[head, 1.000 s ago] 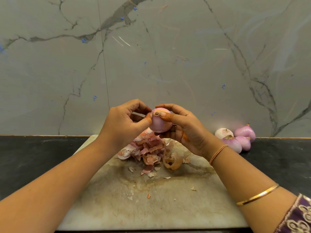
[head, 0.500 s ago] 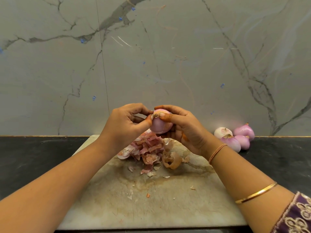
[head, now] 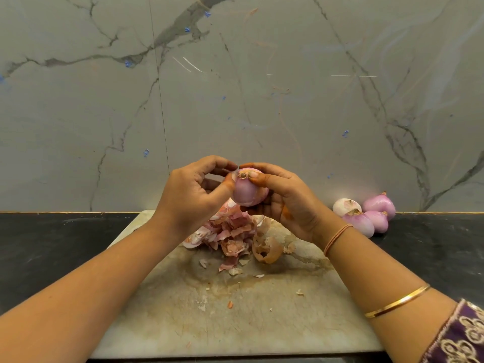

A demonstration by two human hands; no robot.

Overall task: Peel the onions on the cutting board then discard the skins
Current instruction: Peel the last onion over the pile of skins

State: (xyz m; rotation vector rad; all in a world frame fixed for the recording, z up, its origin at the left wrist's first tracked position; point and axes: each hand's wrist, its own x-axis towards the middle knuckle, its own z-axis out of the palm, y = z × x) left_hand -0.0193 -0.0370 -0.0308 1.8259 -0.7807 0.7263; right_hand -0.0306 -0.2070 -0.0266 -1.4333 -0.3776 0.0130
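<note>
Nearest, right forearm: purple embroidered sleeve (head: 461, 336), gold bangle (head: 396, 301), thin thread band (head: 336, 238) at the wrist. Both forearms reach over a stained cutting board (head: 235, 323) that lies on a black counter (head: 52, 244), the board's near edge along the counter's front. Small skin flakes (head: 230, 304) are scattered about mid-board. Toward the board's far edge, a heap of pink-brown skins (head: 230, 231); just right of it, touching, a hollow brown skin shell (head: 267, 251). Above the heap, off the board, the hands meet on one onion (head: 248, 192), pale pink and mostly bare. Right hand (head: 285, 200) cups it from below and behind, thumb laid across the top beside the dark root end. Left hand (head: 191, 197) has its fingers curled, thumb and forefinger pinching at that same top end. On the counter beyond the board's far right corner, a cluster of peeled onions (head: 366, 213) sits against the back edge, touching one another. Behind, a grey veined marble wall (head: 235, 87).
</note>
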